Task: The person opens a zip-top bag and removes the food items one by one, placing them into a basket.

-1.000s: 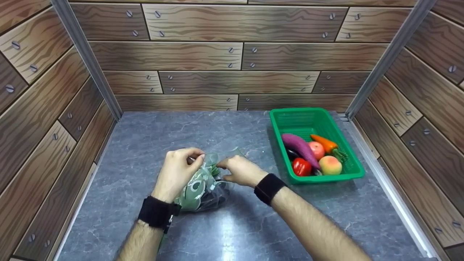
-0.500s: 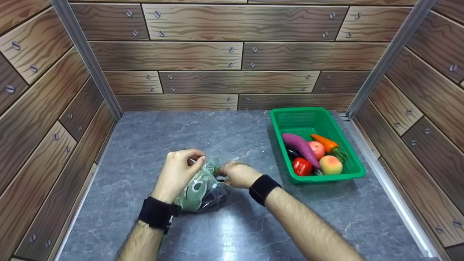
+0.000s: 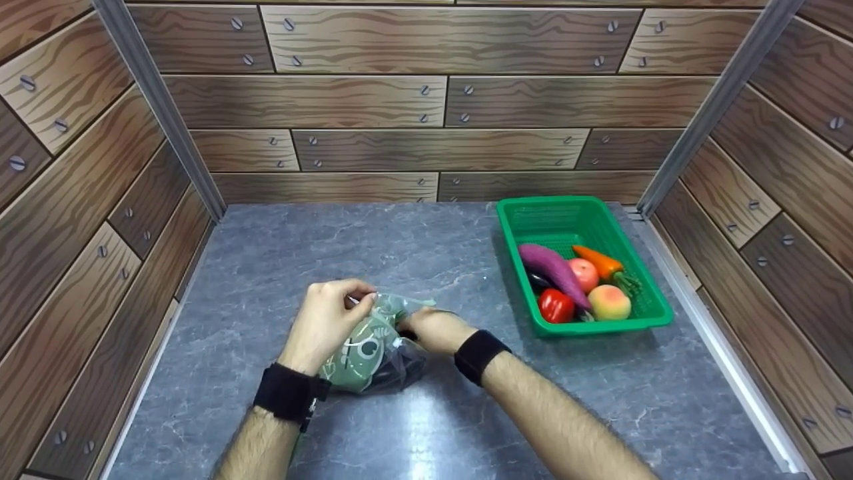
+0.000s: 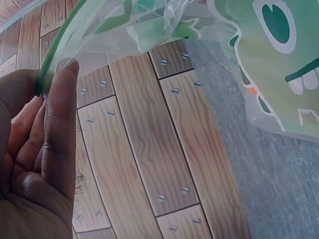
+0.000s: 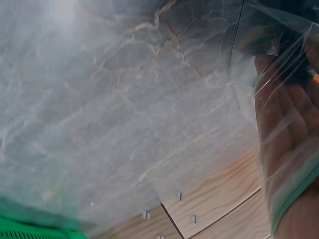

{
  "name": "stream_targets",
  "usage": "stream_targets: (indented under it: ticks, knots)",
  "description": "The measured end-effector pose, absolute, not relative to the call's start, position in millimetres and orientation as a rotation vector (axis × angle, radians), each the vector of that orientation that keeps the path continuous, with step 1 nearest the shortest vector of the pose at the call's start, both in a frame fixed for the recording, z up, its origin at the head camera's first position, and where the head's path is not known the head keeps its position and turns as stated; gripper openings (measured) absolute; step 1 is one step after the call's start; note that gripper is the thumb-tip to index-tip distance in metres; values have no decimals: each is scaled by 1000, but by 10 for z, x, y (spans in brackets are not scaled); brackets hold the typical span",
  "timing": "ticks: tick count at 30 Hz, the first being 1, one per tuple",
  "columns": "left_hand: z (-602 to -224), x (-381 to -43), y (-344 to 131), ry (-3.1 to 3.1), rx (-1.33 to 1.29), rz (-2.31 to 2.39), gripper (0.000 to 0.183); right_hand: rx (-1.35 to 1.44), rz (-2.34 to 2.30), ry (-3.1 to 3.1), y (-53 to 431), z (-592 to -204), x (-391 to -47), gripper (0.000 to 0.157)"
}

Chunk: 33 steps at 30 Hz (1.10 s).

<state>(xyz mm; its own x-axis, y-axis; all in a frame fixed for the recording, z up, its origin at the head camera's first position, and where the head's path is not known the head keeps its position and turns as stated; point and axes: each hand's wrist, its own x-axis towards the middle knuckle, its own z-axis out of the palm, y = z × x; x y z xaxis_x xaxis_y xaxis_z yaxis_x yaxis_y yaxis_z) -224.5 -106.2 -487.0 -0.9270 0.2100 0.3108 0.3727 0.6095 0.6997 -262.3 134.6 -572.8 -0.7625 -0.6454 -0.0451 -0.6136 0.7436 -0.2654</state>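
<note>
A clear zip bag (image 3: 360, 360) with a green cartoon face lies on the grey tabletop, dark contents showing through its right side. My left hand (image 3: 325, 320) pinches the bag's green zip edge (image 4: 52, 59) between thumb and fingers, as the left wrist view shows. My right hand (image 3: 436, 330) is inside the bag's mouth, its fingertips hidden in the head view. Through the clear plastic in the right wrist view, the fingers (image 5: 284, 112) reach to a dark thing (image 5: 296, 57) whose kind is unclear. Whether they grip it cannot be made out.
To the right stands a green basket (image 3: 513, 280) holding a purple eggplant-like vegetable (image 3: 550, 265), a carrot (image 3: 596, 261), a red pepper (image 3: 556, 305), a peach (image 3: 610, 302), a pinkish round fruit (image 3: 583, 273) and a dark thing partly covered. Wood-patterned walls (image 3: 353, 100) enclose the table.
My right hand has moved slightly down and deeper into the bag, and a green leafy bit near its fingers is now mostly hidden. The left hand keeps its pinch on the bag's edge.
</note>
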Motion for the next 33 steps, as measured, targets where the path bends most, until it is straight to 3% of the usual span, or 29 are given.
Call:
stream_targets:
  ticks: [10,27,33]
  knots:
    - [-4874,-2250,-1088,-2631,-468,-1227,10,-1206,-450,2764,1415,-5619,-2688,0]
    - [-4815,-2261,-1127,-2616,-442,-1226,9,-1276,-453,2838,1612,-5156,-2630,30]
    - [-4804,-2266,-1122,-2611,-454,-1209,9,-1257,-472,2874,1750,-5049,-2628,30]
